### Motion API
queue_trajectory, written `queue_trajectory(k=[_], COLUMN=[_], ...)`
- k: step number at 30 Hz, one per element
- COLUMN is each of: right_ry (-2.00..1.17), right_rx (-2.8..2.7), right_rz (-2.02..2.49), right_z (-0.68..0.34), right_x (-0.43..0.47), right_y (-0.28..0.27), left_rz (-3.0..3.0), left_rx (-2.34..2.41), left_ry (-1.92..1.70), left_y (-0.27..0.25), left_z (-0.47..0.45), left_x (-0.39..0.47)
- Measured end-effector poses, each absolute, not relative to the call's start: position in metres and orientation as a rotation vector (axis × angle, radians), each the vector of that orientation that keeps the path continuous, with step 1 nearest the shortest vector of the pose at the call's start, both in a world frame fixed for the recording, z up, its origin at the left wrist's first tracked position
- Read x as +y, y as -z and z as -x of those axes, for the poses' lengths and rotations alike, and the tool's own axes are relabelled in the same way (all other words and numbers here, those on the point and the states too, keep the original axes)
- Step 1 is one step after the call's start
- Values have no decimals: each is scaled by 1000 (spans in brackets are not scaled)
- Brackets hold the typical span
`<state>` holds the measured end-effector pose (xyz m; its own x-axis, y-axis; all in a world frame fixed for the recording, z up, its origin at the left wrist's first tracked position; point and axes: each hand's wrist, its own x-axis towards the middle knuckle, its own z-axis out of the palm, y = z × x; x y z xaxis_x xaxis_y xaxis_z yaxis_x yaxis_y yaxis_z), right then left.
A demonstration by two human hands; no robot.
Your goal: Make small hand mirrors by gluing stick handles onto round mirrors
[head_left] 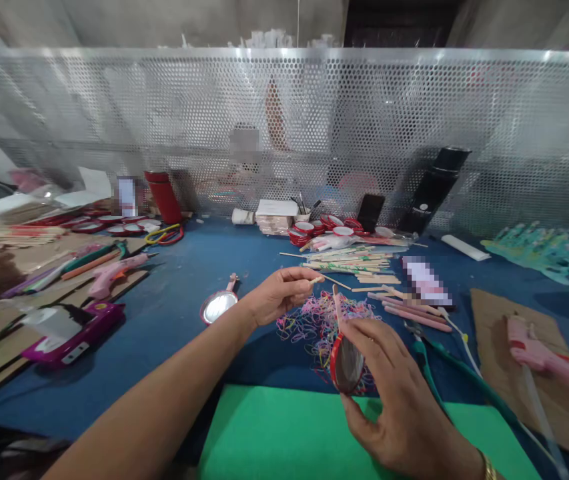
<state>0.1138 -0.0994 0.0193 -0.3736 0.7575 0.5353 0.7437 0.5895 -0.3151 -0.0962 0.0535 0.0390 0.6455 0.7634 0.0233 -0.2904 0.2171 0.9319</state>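
My left hand (284, 293) is closed in a pinch, with a small pale tip showing at the fingertips; what it belongs to is unclear. In my right hand (394, 393), a small round hand mirror (348, 363) with a red rim stands tilted between thumb and fingers. Its thin pale handle (337, 303) points up and away from me. Beneath and behind it lies a tangle of colourful rubber bands or thin loops (309, 317). Left of my left wrist, another round mirror (219, 307) lies flat on the blue table. A green sheet (274, 433) lies below my hands.
Wooden sticks (359, 260) and red-rimmed discs (304, 228) lie farther back. Green-handled pliers (427, 367) and a pink glue gun (539, 353) are at right. Another glue gun (109, 275) and a purple power strip (77, 337) sit left. A perforated metal panel (189, 107) closes the back.
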Motion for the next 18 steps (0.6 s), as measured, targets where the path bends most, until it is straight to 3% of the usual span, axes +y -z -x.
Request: queue_trajectory(k=[18], right_ry=[-30], right_rx=[-2243], right_rz=[1202], right_z=[-112], right_x=[-100], right_y=[-22], left_rz=[-1284], left_rx=[566], left_ry=[-633], left_y=[-36], left_z=[95], left_x=[52])
